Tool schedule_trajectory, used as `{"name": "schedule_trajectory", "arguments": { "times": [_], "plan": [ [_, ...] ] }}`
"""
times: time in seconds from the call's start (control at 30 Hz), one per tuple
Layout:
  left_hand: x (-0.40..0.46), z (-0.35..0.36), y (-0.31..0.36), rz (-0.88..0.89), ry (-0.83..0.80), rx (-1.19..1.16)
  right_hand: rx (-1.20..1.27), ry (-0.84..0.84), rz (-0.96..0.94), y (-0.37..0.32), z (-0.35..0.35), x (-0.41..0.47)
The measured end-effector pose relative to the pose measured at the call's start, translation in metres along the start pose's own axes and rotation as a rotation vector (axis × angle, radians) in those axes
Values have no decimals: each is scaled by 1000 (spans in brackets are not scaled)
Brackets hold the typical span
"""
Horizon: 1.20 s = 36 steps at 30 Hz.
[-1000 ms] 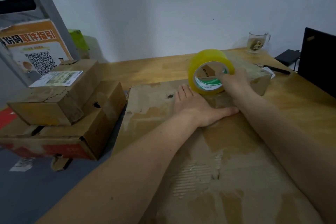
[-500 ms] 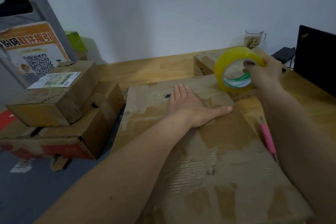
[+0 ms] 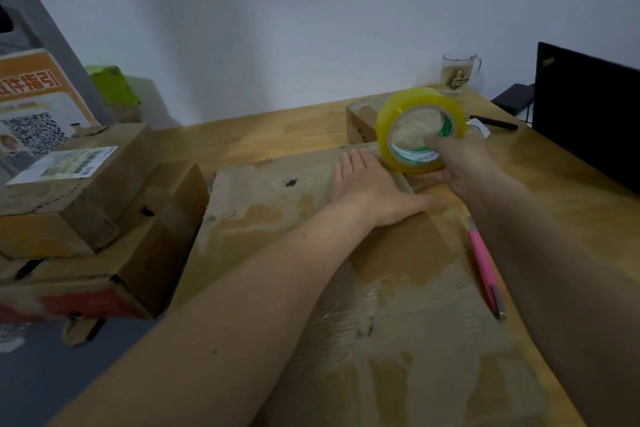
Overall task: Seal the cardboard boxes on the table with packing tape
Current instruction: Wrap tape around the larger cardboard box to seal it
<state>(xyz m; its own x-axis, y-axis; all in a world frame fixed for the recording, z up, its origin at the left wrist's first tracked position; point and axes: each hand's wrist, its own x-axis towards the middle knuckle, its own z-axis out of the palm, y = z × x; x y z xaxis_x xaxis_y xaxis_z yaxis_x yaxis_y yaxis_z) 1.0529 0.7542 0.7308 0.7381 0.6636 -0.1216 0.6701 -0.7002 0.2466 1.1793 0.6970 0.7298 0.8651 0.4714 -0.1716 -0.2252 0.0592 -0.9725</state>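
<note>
We're at the taping step: left hand [image 3: 372,189] flat on the big box [image 3: 298,225], right hand [image 3: 457,163] gripping the tape roll [image 3: 398,121] at the box's far edge. Next, pull tape across.

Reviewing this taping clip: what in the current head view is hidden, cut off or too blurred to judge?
- Tape's free end: not visible on the yellow tape roll; the right hand covers its lower side.
- Top seam of the large box: partly under the left hand and forearm.
- Shipping label on the small stacked box: print too blurred.
- Black laptop: cut off by the right edge.
</note>
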Motion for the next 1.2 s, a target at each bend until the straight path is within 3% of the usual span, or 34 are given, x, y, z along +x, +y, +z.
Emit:
{"name": "schedule_trajectory", "arguments": {
  "times": [0.4, 0.6, 0.73, 0.93, 1.13, 1.2],
  "plan": [
    [5, 10, 9, -25, 8, 29, -183, 6, -119, 9, -41, 23],
    [7, 13, 10, 148, 23, 63, -86, 46, 107, 45, -41, 29],
    [7, 12, 11, 259, 30, 32, 83, -29, 252, 68, -35, 21],
    [0, 2, 8, -159, -56, 53, 89, -18, 262, 62, -28, 15],
    [-14, -18, -17, -105, -52, -167, 49, -44, 261, 62, -20, 4],
    [-20, -30, -47, -190, 12, -151, 70, -38, 243, 61, -20, 0]
  ]
}}
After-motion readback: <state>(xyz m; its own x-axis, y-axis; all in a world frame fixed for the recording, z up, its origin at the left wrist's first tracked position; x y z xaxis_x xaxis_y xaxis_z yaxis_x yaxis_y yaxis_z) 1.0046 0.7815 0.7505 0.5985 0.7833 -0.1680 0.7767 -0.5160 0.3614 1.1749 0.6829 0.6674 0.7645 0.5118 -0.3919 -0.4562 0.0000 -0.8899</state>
